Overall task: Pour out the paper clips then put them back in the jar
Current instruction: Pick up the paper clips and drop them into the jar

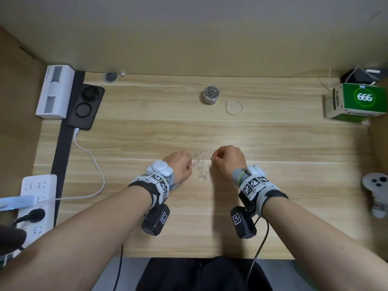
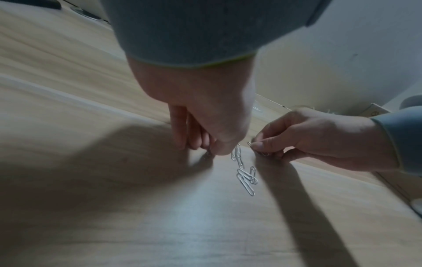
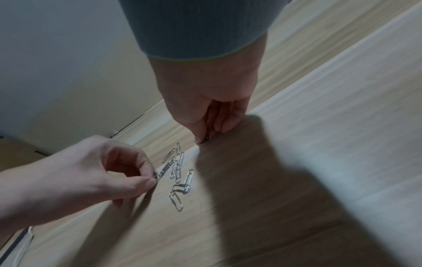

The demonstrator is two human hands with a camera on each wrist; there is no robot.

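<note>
My left hand [image 1: 178, 164] pinches a paper clip [image 3: 165, 168] between thumb and forefinger at the left edge of the pile, the other fingers curled under. My right hand [image 1: 227, 159] pinches another clip [image 2: 250, 144] the same way, its tip poking out past the thumb, at the pile's far right corner. Both hands sit low on the wooden desk [image 1: 273, 143], knuckles facing each other. Between them I see the loose paper clips [image 1: 201, 169] lying flat in a small scatter, some overlapping, near the front edge of the desk.

Well beyond them, toward the back wall, the clear jar [image 1: 211, 94] stands upright and open, with a heap of clips inside. Its transparent lid [image 1: 233, 107] lies flat on the desk just beside it to the right. Farther out I see a green carton [image 1: 357, 101] at the right rear corner, a white power strip [image 1: 37, 198] at the left edge, and a black charging pad [image 1: 87, 106] behind it.
</note>
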